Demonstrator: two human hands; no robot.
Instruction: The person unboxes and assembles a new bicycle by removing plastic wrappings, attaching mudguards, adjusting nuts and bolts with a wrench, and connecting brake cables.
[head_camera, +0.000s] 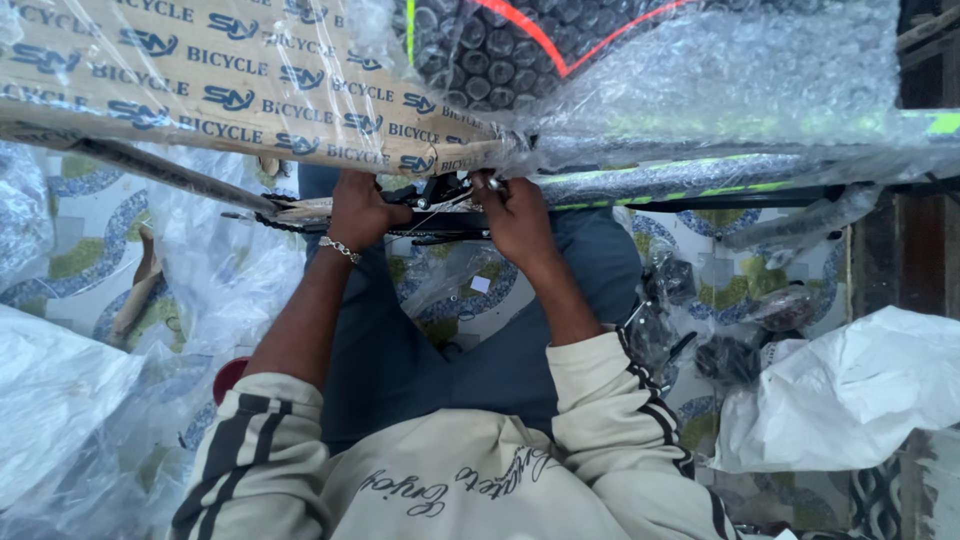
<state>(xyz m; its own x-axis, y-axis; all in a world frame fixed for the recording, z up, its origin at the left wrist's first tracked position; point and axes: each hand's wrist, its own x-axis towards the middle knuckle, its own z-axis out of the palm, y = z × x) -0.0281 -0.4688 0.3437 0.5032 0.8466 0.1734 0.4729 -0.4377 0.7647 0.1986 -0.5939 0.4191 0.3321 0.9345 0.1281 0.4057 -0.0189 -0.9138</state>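
Observation:
A packed bicycle lies across the top of the head view, its frame (700, 175) wrapped in bubble wrap and printed cardboard (230, 80). My left hand (360, 212), with a chain bracelet on the wrist, grips the black chain and gear parts (440, 205) under the cardboard edge. My right hand (515, 215) is closed on a small metal part at the same spot, just right of the left hand. What the fingertips pinch is hidden.
Loose clear plastic sheeting (70, 400) lies at the left, a white plastic bag (850, 390) at the right. Wrapped black bicycle parts (730, 355) rest on the patterned tile floor (90, 250). A cardboard strip (140, 290) lies at the left.

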